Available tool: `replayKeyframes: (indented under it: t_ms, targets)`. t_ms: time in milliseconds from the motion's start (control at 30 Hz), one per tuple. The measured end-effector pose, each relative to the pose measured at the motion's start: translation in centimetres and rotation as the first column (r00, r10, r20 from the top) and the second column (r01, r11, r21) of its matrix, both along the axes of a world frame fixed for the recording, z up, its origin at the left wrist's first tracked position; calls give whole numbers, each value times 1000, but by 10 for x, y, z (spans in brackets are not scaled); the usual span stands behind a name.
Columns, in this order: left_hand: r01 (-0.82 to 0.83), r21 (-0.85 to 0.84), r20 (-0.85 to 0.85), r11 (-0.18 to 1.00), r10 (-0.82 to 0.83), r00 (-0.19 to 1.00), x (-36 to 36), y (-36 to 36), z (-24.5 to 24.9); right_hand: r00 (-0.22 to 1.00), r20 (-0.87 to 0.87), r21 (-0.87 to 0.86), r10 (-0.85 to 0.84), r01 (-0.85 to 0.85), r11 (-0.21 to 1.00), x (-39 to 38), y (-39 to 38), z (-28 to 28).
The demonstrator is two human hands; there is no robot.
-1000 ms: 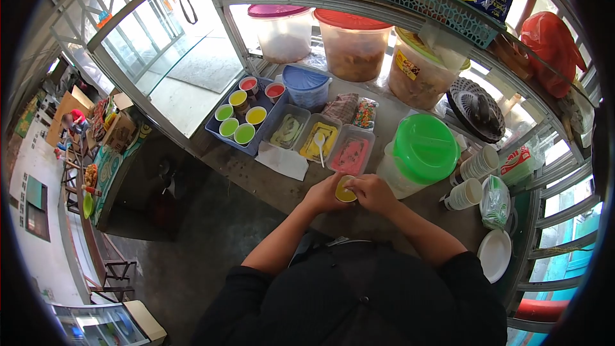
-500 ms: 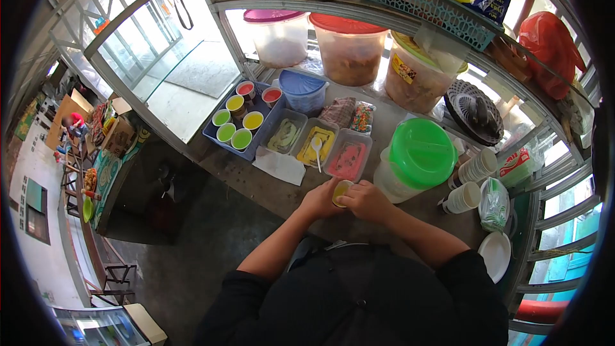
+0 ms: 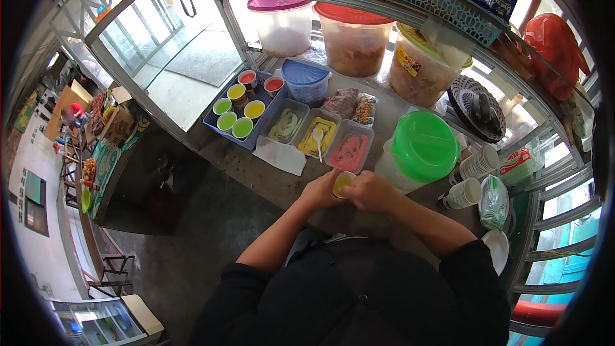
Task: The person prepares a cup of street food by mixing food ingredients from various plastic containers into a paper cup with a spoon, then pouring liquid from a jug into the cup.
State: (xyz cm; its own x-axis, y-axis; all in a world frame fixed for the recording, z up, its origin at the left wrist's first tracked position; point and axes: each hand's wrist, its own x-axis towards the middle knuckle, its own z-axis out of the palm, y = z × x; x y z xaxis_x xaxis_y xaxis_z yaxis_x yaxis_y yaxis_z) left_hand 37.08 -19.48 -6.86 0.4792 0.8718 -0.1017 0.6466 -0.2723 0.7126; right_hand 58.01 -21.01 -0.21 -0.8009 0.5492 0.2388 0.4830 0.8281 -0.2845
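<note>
Low over the counter's front edge, my left hand [image 3: 319, 192] is wrapped round a small paper cup [image 3: 344, 182] with yellow contents. My right hand [image 3: 373, 192] is closed at the cup's right side, its fingers at the rim; its fingertips are partly hidden. Just beyond the cup lies a clear tub of pink stuff [image 3: 350, 152]. To its left are a tub of yellow stuff [image 3: 309, 144], with a white spoon [image 3: 318, 140] in it, and a tub of pale green stuff [image 3: 282, 129]. A pitcher with a green lid [image 3: 426, 146] stands right of my hands.
A blue tray [image 3: 219, 134] at left holds several cups filled green, yellow and red. Stacked paper cups [image 3: 462, 195] stand at right. Large lidded tubs [image 3: 354, 41] line the back under a shelf with a basket [image 3: 435, 6]. A person [image 3: 75, 114] is far left.
The view has shifted slightly. Both hands still hold the cup, and more of its yellow inside shows as my right fingers move a little along the rim.
</note>
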Motion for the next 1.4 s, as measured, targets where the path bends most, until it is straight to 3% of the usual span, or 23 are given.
replayKeyframes:
  t_ms: [100,200,267,400,500,600,700,800,1000,1100,1300,1400]
  targets:
    - [-2,-8,-93,1000,2,996,1,-6,18,981,-92,3,-170,171,985,9,9,-3]
    - [-21,32,-231,999,28,972,5,-10,21,964,-168,-98,-207,193,976,15,10,-23]
    - [-26,68,-305,997,46,951,8,-11,22,924,-264,-193,-278,232,953,17,8,-32]
    - [-37,37,-254,999,45,966,9,-14,30,814,-320,-520,-484,276,808,6,-7,-15]
    - [-38,-7,-199,999,36,979,8,-11,29,857,-264,-438,-443,303,847,6,-16,-29]
    - [-35,-65,-127,997,26,991,8,-4,19,860,-396,-324,-322,197,925,10,-21,-29]
    - [-28,-91,-65,995,23,998,8,-1,14,852,-416,-234,-317,236,943,16,-22,-19]
    - [-20,-106,-22,994,18,1000,9,-2,13,869,-314,-283,-383,299,911,19,-22,-18]
    - [-23,-75,44,997,26,999,7,-1,10,950,-223,-161,-220,186,969,14,-11,-20]
    - [-23,-86,54,996,28,998,5,-4,13,993,-55,44,-101,103,994,9,-6,-8]
    - [-53,-45,9,998,53,999,5,-3,-4,993,-22,9,-118,118,993,-4,3,-19]
    - [-57,-35,27,998,58,998,5,-1,-14,972,-68,-109,-226,218,970,-9,10,-17]
